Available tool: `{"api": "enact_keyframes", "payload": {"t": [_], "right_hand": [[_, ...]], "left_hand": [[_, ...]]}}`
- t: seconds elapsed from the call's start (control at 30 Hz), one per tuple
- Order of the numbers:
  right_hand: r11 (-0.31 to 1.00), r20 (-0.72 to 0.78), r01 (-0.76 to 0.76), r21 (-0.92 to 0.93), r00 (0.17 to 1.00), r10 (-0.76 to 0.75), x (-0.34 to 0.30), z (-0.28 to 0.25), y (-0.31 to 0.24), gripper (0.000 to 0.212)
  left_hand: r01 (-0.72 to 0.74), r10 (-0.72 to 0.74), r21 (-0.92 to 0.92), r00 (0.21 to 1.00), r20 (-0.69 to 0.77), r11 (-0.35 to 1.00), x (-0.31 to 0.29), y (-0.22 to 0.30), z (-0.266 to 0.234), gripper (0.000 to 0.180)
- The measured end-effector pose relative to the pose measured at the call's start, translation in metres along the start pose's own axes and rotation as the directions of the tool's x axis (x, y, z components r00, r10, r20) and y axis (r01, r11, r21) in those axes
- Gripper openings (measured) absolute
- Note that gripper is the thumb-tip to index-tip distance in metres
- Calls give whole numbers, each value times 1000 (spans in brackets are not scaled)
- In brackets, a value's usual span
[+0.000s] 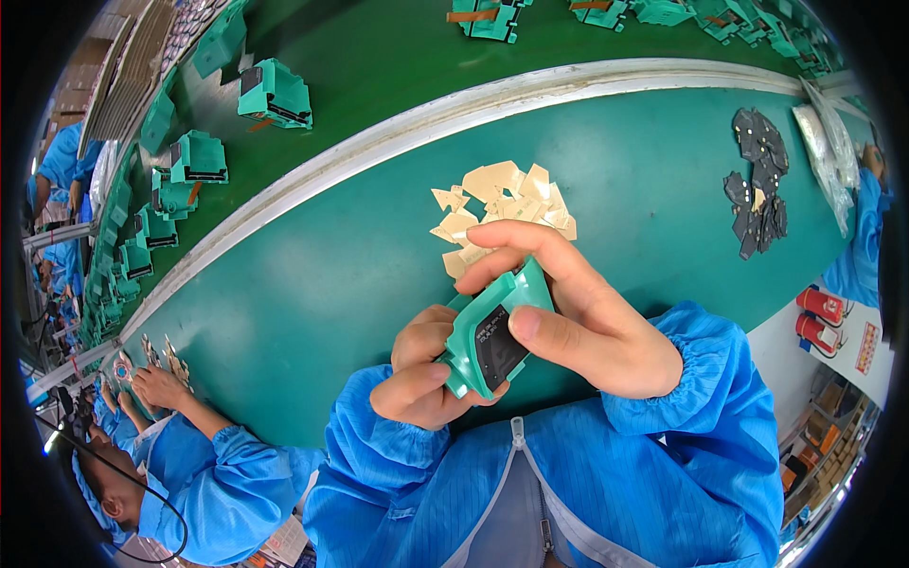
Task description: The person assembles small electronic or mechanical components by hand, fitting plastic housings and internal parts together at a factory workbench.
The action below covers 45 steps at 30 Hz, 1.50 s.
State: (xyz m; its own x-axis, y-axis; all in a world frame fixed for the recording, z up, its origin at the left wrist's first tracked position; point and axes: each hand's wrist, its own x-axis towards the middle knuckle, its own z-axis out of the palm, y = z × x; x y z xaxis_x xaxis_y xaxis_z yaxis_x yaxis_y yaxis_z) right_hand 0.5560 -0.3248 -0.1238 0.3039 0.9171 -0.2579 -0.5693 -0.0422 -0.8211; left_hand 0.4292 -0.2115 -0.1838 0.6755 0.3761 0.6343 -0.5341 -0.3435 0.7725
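Green plastic shell is up in the air over the near side of the table, gripped in both hands, tilted, black sheet facing up. Clock below is centred on the shell.

Left hand: grasping the shell's 8 o'clock end, fingers curled round it. Right hand: grasping from 2 o'clock, thumb flat on the sheet near its upper edge, fingers arched over the far side (can't tell how hard the thumb is pushing).

Step, my read: sheet is on the face and being pressed or smoothed down. Next move calls for a firm left grip and the right thumb working along the edges and corners; a lifted corner or a skewed edge is the risk.

Outward: cream pieces heaped at 12, just beyond the right fingers. Black pieces piled at 2, clear bag just past them. All on the green table. White rail arcs behind, then the belt with more shells from 9 round to 1. Co-worker's hand near 9, fire extinguishers at 3.
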Motion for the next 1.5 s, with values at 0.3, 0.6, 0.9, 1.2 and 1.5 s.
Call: {"api": "enact_keyframes", "payload": {"t": [0.3, 0.6, 0.9, 1.2, 1.5], "right_hand": [[976, 8, 86, -201, 996, -86, -3, 2, 5, 64], [997, -226, -18, -74, 974, 1, -5, 10, 5, 46], [976, -70, -9, -216, 998, -6, -7, -1, 1, 50], [971, -53, -82, -223, 996, 72, -6, -3, -6, 60], [972, -36, -34, -233, 999, 26, -7, -6, -7, 58]], "left_hand": [[-20, 20, -9, 1000, 21, 1000, -6, -5, 1, 61], [59, -82, 130, 981, 174, 990, -8, 3, 2, 53], [320, -308, -226, 947, 86, 920, -17, -1, 1, 43], [262, -279, 106, 936, 215, 959, -11, 7, -8, 43], [289, -268, -136, 951, 152, 948, -8, -2, 3, 41]]}}
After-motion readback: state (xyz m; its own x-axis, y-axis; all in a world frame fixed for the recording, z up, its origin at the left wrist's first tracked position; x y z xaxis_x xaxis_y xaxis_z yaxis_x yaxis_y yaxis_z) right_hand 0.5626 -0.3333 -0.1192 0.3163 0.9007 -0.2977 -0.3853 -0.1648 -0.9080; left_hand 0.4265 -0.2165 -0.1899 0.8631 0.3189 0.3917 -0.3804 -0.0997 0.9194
